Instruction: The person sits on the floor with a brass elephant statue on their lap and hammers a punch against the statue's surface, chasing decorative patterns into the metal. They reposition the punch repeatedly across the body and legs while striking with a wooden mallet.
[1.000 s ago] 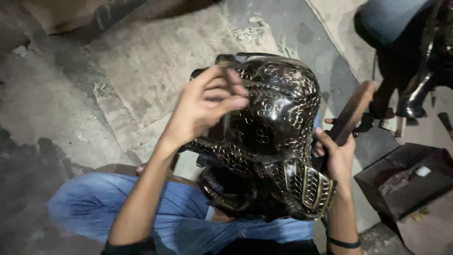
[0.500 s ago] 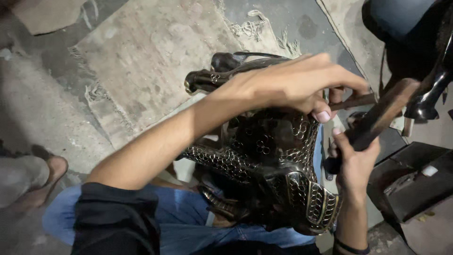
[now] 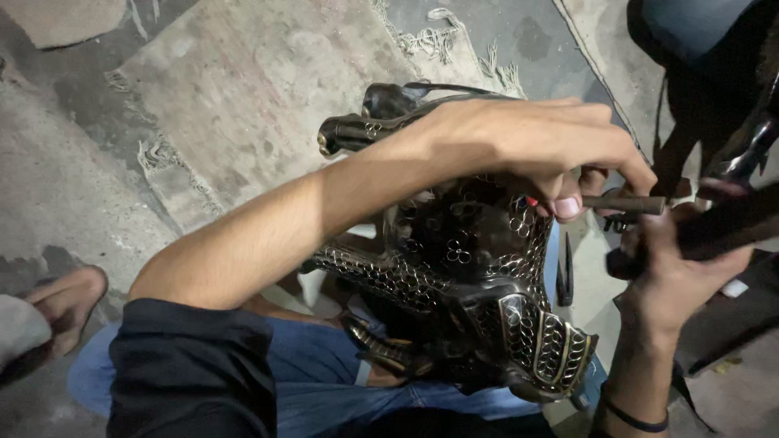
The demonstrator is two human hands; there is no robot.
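Note:
A dark metal figure (image 3: 462, 276) covered in small ring and scale patterns rests on my lap over blue jeans (image 3: 324, 381). My left hand (image 3: 535, 146) reaches across its top and pinches a short dark metal rod (image 3: 629, 204) at the figure's right side. Just right of that, my right hand (image 3: 673, 268) is closed round a thick dark handle (image 3: 714, 231) that runs up to the right. Its far end leaves the frame, so I cannot tell what kind of tool it is.
A worn mat (image 3: 268, 105) with frayed edges lies on the concrete floor ahead. Another person's bare foot (image 3: 65, 304) is at the left edge. A dark slim tool (image 3: 565, 280) lies on the floor by my knee. More dark metal pieces (image 3: 730, 122) stand at upper right.
My left hand has moved from the figure's top across to its right side and taken the rod. My right hand with the handle has dropped lower and closer to the rod.

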